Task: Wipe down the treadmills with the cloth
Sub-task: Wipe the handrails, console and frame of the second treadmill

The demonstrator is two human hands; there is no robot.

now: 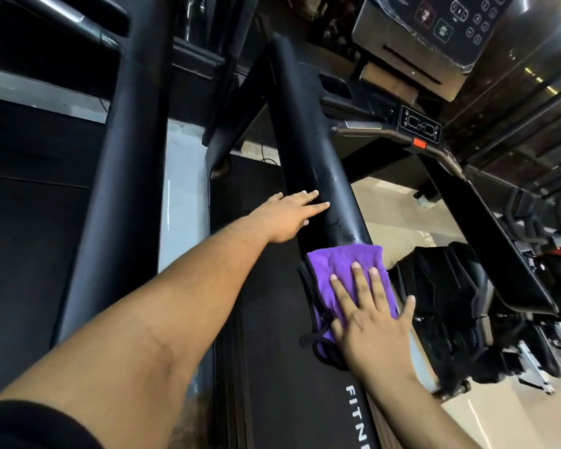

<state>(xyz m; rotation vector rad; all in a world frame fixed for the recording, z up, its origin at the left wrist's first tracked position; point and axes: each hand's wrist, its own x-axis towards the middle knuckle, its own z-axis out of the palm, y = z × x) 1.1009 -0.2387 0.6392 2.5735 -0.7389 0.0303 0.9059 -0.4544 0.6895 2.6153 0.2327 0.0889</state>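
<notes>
Right hand (374, 315) flat on purple cloth (340, 270) (treadmill rail (308, 150)).

place: gym — treadmills (305, 131) side by side | button console (434, 24) | "FITN" lettering (357, 416)

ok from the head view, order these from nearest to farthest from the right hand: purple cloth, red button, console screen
1. purple cloth: directly under the right hand, pressed on the treadmill's sloping black bar.
2. red button: higher up, on the handlebar crosspiece.
3. console screen: farthest, at the top right.
</notes>
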